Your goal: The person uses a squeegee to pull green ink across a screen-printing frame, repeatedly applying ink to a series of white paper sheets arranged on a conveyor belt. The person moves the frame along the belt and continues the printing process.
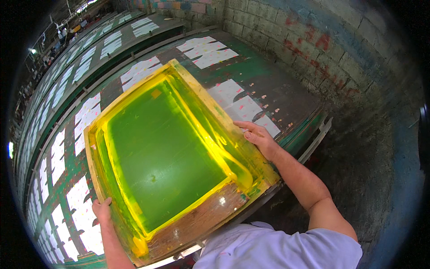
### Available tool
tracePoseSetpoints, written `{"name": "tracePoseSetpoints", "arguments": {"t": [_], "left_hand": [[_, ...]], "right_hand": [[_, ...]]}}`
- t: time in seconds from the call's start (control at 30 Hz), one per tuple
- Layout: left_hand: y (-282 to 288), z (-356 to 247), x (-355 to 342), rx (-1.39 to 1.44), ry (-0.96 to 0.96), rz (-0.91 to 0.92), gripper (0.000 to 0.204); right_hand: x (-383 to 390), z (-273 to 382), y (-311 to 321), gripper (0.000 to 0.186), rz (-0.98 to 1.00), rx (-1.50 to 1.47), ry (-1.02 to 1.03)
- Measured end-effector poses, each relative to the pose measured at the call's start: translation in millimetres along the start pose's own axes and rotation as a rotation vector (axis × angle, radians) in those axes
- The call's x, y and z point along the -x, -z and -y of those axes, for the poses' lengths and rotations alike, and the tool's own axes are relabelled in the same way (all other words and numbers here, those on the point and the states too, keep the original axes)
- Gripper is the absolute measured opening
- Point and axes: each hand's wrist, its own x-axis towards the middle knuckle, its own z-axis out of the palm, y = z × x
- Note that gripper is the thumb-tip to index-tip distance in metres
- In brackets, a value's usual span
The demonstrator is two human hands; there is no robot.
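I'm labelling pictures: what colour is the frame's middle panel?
The panel looks green; the head view shows it best.

The green table [265, 71] (patchy with black) bears rows of pink-flecked white pieces [244, 108].

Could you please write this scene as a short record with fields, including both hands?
Left hand: at the left edge of the wooden frame, gripping it
Right hand: gripping the right edge, thumb on top
Frame interior: green panel bordered by bright yellow paste
Near side of frame: brown wooden strip
Work surface: worn, dark green table
On table: white pieces with small pink marks, lying in groups
Background: block wall, upper right
Unclear: whether the frame touches the table
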Motion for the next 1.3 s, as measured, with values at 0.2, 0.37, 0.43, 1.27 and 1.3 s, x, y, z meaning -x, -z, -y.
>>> {"name": "tracePoseSetpoints", "arguments": {"t": [0.2, 0.37, 0.43, 1.27, 1.3], "left_hand": [[-117.0, -87.6, 60.8, -0.077, -0.075, -0.099, 0.024], [-205.3, -140.0, 110.9, -0.169, -0.093, -0.138, 0.024], [-234.4, -155.6, 128.8, -0.231, -0.08, -0.151, 0.024], [-317.6, -165.5, 155.8, -0.201, 0.03, -0.072, 0.037], [-319.4, -164.4, 153.9, -0.195, 0.052, -0.061, 0.04]], "right_hand": [[-9.9, -5.3, 129.0, 0.057, -0.042, 0.175, 0.026], [0.0, -20.5, 228.5, 0.062, -0.144, 0.108, 0.008], [3.9, -28.3, 264.5, 0.062, -0.19, 0.057, -0.004], [77.7, 0.9, 244.1, 0.067, 0.3, 1.043, 0.382], [85.8, 0.6, 224.3, 0.064, 0.482, 0.938, 0.375]]}}
